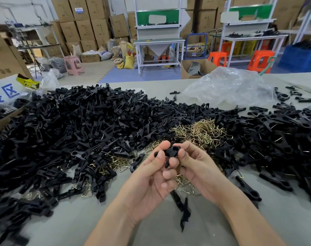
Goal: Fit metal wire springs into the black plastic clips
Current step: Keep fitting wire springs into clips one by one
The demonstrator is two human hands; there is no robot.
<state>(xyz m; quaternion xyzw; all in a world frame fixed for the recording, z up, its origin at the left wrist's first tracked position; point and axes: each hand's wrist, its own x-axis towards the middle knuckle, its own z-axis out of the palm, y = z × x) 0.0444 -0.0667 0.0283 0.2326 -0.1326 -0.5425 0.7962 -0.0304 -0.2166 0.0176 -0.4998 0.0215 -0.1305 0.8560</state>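
Pinching black clip (171, 151), fingers (159, 158) curled round it

Left hand (151, 178) and right hand (195, 164) together, fingers (160, 155) curled on one black clip (171, 150).

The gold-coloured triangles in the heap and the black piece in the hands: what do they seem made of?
The gold-coloured triangular wire springs look like thin bent metal wire, perhaps brass-plated: they glint. The black clip piece, pinched between the left hand and the right hand, looks like moulded plastic, matt: dull, even black.
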